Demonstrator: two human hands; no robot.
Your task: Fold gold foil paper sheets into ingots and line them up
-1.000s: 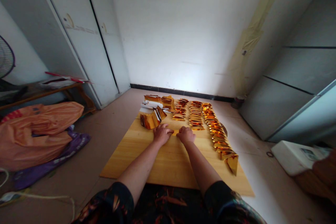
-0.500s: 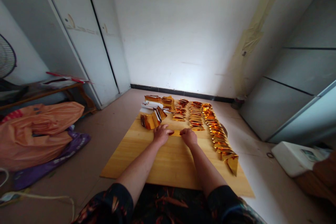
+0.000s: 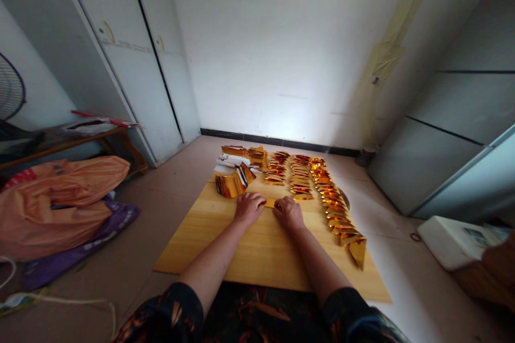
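Observation:
A small gold foil piece point(image 3: 270, 203) lies on the wooden board point(image 3: 241, 249), pinched from both sides. My left hand point(image 3: 248, 207) has curled fingers pressing its left end. Fingers closed, my right hand point(image 3: 288, 210) holds its right end. Just beyond my left hand sits a loose stack of gold foil sheets point(image 3: 231, 182). Rows of folded gold foil pieces point(image 3: 300, 178) lie past my right hand, and a long row point(image 3: 337, 213) runs down the board's right side.
Orange and purple bags point(image 3: 60, 203) lie on the floor at left, beside a low wooden table point(image 3: 80, 139). Cabinet doors point(image 3: 132, 59) stand at the back left, grey panels point(image 3: 442, 134) at right. A white box point(image 3: 454, 238) sits at the right.
My hands have stayed on the gold foil piece, the right hand shifting slightly closer to the left. Nothing else on the board moved.

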